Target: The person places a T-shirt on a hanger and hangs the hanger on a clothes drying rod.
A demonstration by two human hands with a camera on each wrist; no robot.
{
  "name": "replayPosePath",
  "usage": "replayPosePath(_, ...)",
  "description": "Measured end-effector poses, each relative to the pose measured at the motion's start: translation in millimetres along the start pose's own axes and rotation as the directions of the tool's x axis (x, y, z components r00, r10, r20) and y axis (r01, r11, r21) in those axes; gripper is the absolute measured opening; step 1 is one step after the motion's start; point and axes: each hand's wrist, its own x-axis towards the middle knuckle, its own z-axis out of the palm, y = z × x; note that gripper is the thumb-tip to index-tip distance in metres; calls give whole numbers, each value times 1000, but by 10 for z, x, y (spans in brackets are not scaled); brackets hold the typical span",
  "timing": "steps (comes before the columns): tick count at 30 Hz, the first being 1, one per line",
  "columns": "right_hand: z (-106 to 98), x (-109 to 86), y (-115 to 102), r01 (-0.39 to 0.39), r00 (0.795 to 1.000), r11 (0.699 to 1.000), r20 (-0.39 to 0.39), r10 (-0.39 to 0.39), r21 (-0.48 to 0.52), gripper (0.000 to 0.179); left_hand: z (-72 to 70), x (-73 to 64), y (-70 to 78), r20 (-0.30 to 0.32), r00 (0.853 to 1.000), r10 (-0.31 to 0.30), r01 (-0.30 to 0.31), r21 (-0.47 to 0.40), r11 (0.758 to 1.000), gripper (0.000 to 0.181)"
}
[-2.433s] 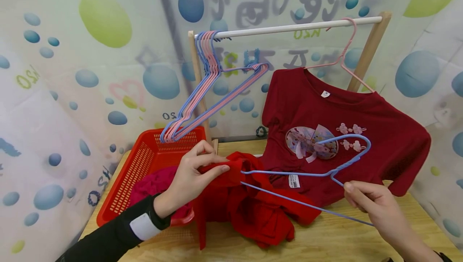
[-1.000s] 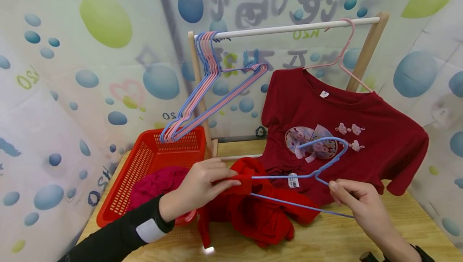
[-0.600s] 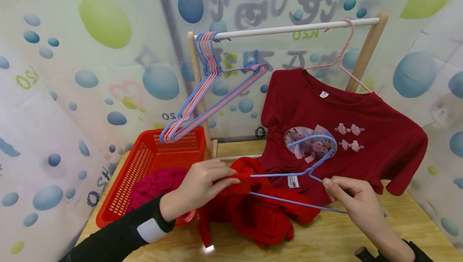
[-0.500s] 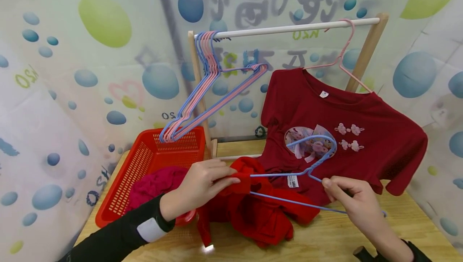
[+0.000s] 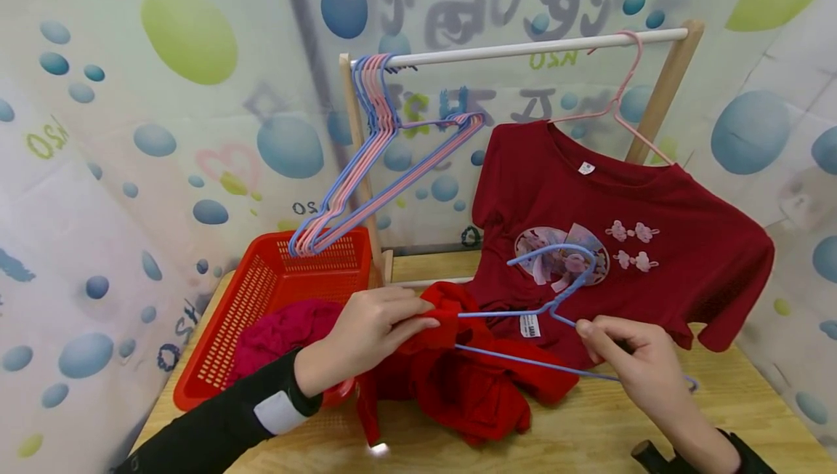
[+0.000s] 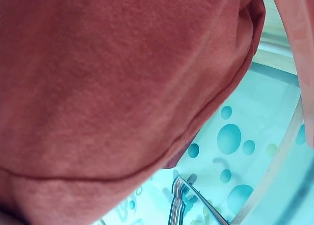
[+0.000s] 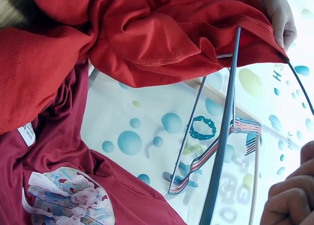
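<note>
Two hands (image 5: 375, 325) (image 5: 637, 361), one garment (image 5: 471, 387) (one blue hanger (image 7: 217, 151))

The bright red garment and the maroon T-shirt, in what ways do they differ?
The bright red garment lies mostly bunched on the table; the maroon T-shirt hangs spread on a pink hanger. The garment is brighter red, the T-shirt darker. The T-shirt shows a round chest print; the garment shows none here. Both are reddish cloth items.
</note>
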Motion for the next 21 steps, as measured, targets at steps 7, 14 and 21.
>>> replayPosePath(7, 25, 15, -11, 16, 1000, 1000, 1, -16, 9, 42, 1, 28, 11, 21, 1000, -12, 13, -24, 1000, 15)
replayPosePath(14, 37, 10, -9, 18, 1000, 1000, -4, -18, 20, 41, 21, 42, 20, 35, 999, -12, 14, -44, 999, 14)
replayPosePath(21, 49, 5, -21, 20, 1000, 1000, 7, -20, 16, 42, 46, 73, 17, 50, 999, -14, 18, -66, 998, 14)
